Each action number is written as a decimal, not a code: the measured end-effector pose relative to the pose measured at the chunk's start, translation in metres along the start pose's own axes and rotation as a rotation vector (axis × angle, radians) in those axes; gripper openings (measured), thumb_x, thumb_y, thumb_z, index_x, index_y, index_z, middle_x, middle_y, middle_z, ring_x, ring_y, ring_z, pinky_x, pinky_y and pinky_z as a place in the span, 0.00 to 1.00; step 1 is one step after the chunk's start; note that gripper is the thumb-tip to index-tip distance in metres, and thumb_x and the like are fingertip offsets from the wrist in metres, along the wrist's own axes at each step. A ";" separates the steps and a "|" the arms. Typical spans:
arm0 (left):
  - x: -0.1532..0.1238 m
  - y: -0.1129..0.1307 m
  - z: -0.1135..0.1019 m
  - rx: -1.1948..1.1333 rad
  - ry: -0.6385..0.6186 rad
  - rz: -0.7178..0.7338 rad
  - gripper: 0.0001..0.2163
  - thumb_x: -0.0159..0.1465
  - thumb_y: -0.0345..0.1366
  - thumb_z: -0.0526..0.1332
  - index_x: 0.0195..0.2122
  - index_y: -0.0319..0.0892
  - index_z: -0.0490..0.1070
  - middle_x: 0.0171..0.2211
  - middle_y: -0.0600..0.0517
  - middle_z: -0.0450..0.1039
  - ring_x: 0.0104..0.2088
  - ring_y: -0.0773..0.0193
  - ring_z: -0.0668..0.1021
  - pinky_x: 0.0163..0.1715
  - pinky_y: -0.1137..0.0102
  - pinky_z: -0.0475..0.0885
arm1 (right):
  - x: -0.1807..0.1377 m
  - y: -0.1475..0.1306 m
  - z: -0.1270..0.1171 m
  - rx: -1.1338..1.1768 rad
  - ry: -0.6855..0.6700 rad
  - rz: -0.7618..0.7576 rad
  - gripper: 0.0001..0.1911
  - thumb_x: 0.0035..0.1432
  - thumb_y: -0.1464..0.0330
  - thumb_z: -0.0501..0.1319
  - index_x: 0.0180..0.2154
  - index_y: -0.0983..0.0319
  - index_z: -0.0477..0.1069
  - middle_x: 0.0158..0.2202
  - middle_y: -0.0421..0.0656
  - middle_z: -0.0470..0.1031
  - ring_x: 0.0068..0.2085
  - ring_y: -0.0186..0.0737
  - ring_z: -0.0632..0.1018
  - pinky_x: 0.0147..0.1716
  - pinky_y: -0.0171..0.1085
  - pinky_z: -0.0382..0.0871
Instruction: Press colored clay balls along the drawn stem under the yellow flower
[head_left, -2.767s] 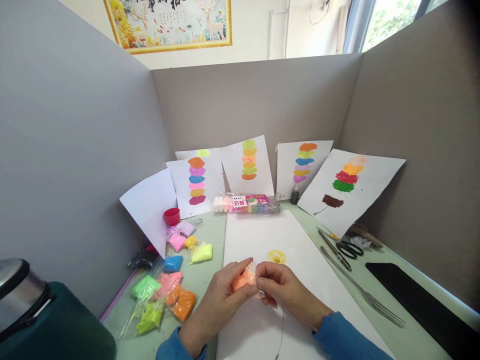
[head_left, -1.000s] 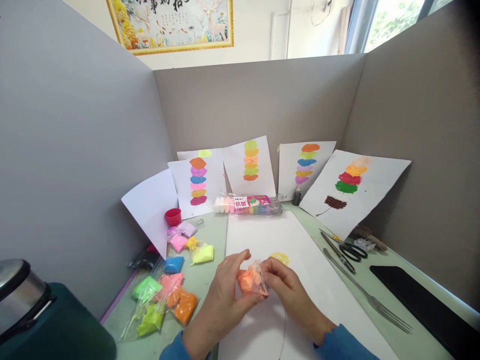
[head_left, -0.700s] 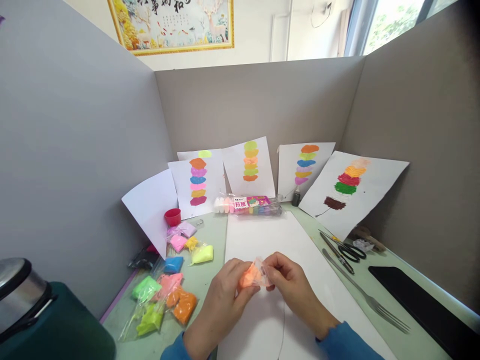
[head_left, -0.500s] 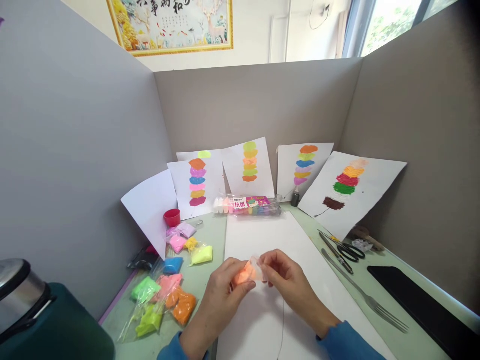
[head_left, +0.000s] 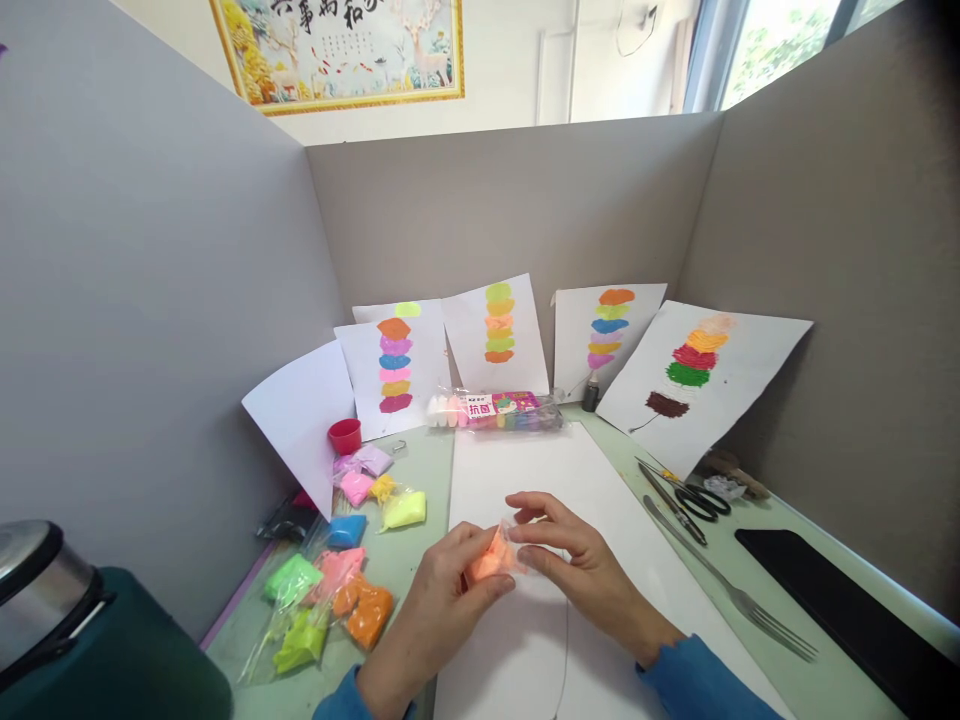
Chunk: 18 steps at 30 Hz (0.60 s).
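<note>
A small clear bag of peach-orange modelling clay (head_left: 491, 558) is pinched between the thumb and fingers of my left hand (head_left: 454, 580). Just to its right is my right hand (head_left: 566, 550), fingers spread and thumb apart from them, fingertips close to the bag's edge; whether they touch it I cannot tell. Beneath both hands lies a sheet of white paper (head_left: 510, 480) with a thin line (head_left: 565, 640) running down it.
Left are bagged clays: blue (head_left: 346, 531), orange (head_left: 369, 610), green (head_left: 292, 578); also a red cup (head_left: 345, 436) and dark green kettle (head_left: 112, 640). Right lie a fork (head_left: 757, 612), scissors (head_left: 701, 500) and black slab (head_left: 832, 590). Behind stand painted sheets (head_left: 495, 350) and a marker pack (head_left: 499, 411).
My right hand's fingers have loosened from their pinch on the bag's edge and spread apart. My left hand still grips the bag, which has tilted slightly.
</note>
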<state>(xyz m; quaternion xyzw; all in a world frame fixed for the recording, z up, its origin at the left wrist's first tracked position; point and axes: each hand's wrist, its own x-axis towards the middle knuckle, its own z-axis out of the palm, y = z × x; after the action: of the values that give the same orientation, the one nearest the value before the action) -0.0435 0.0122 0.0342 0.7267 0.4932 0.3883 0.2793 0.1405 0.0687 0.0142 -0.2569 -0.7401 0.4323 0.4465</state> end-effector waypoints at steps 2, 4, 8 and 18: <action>0.000 -0.001 0.000 -0.009 -0.030 -0.005 0.03 0.61 0.35 0.60 0.34 0.43 0.71 0.30 0.56 0.64 0.32 0.66 0.68 0.31 0.73 0.61 | 0.000 0.000 -0.002 0.047 -0.055 -0.001 0.09 0.57 0.70 0.60 0.37 0.53 0.78 0.52 0.44 0.66 0.48 0.42 0.70 0.48 0.43 0.67; 0.000 -0.001 0.000 -0.024 -0.056 -0.016 0.03 0.61 0.35 0.60 0.31 0.42 0.70 0.29 0.56 0.63 0.31 0.67 0.67 0.31 0.73 0.60 | 0.001 0.001 -0.004 0.042 -0.077 -0.011 0.09 0.56 0.71 0.61 0.37 0.54 0.77 0.52 0.44 0.66 0.47 0.41 0.70 0.49 0.43 0.66; 0.001 -0.001 0.000 -0.057 -0.084 -0.037 0.04 0.62 0.36 0.59 0.35 0.43 0.71 0.29 0.57 0.63 0.31 0.67 0.66 0.31 0.73 0.59 | 0.001 0.005 -0.007 -0.073 -0.055 -0.050 0.08 0.54 0.73 0.63 0.35 0.55 0.77 0.51 0.44 0.67 0.47 0.42 0.70 0.50 0.45 0.64; 0.002 -0.002 -0.001 -0.197 -0.159 -0.048 0.06 0.60 0.37 0.61 0.33 0.40 0.71 0.29 0.56 0.64 0.32 0.67 0.66 0.32 0.73 0.60 | -0.001 -0.001 -0.006 -0.100 -0.184 -0.137 0.13 0.55 0.74 0.62 0.41 0.54 0.75 0.55 0.44 0.62 0.53 0.42 0.67 0.54 0.44 0.60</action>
<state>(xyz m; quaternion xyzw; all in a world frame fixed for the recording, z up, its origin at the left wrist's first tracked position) -0.0446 0.0144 0.0334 0.7122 0.4461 0.3692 0.3968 0.1460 0.0698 0.0155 -0.1868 -0.8143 0.3853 0.3918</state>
